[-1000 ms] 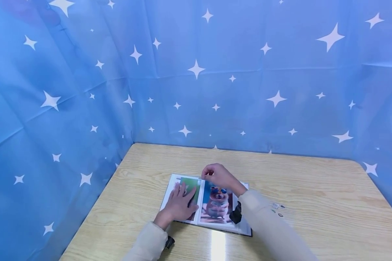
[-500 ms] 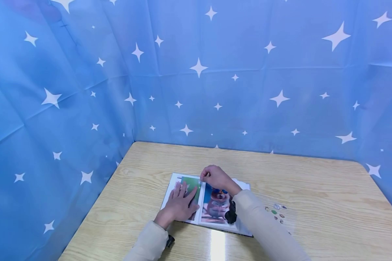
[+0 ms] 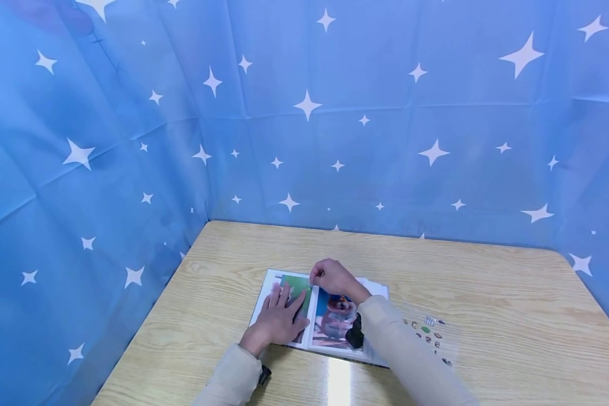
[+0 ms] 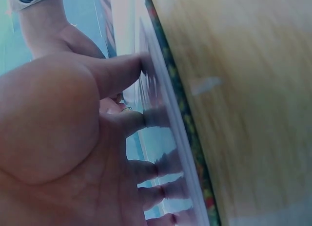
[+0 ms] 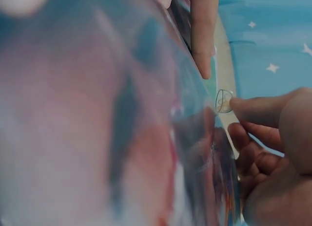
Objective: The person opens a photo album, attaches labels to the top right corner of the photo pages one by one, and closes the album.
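Note:
An open photo album (image 3: 312, 321) lies on the table with a picture in each page sleeve. My left hand (image 3: 276, 320) rests on the left page with fingers spread, over a photo with a green background (image 3: 295, 285). In the left wrist view its fingertips touch the glossy page. My right hand (image 3: 332, 276) is at the top of the album near the fold, fingers curled. Between thumb and finger it pinches a small clear sticker (image 5: 224, 101) with a dark outline, close over the page. A photo of a furry animal in sunglasses (image 3: 335, 321) fills the right page, partly covered by the right wrist.
A clear sheet of small stickers (image 3: 426, 330) lies to the right of the album, partly hidden by the right sleeve (image 3: 406, 344). The wooden table (image 3: 223, 282) is backed by a blue star-patterned curtain (image 3: 355, 141).
My right hand has shifted slightly left toward the green photo's upper corner. Its forearm has moved left too, uncovering more stickers on the sheet. The left hand stays in place.

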The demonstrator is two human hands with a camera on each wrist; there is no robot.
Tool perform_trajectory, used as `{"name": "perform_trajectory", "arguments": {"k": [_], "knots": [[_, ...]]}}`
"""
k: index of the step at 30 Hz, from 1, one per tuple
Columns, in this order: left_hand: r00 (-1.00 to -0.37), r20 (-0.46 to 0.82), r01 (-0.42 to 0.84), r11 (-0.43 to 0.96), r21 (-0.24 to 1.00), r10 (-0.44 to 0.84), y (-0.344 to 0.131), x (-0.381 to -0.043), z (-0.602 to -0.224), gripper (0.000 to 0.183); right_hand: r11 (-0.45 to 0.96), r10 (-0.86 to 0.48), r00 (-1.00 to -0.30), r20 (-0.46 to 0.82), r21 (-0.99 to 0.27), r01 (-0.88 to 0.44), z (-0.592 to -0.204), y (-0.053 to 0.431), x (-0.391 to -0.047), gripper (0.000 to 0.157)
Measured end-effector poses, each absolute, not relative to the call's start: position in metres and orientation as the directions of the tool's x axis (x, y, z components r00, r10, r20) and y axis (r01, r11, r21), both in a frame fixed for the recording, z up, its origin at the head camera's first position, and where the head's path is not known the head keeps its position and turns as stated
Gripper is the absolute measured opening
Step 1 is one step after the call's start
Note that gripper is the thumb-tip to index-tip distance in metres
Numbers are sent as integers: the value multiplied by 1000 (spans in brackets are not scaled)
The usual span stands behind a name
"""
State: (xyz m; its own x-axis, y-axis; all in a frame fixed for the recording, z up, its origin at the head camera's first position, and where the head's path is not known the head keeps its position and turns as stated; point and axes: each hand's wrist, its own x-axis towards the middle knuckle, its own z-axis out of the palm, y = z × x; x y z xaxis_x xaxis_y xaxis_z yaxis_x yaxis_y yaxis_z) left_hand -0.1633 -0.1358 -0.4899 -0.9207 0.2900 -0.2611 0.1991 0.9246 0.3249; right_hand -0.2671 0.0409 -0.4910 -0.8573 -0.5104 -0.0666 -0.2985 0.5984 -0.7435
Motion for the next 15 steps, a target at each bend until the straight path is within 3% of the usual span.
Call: {"name": "perform_trajectory", "arguments": {"k": [15], "knots": [[-917, -273, 203, 928, 311, 292, -136, -165, -490, 65, 640, -457, -888, -51, -712, -288, -496, 35, -268, 15]]}}
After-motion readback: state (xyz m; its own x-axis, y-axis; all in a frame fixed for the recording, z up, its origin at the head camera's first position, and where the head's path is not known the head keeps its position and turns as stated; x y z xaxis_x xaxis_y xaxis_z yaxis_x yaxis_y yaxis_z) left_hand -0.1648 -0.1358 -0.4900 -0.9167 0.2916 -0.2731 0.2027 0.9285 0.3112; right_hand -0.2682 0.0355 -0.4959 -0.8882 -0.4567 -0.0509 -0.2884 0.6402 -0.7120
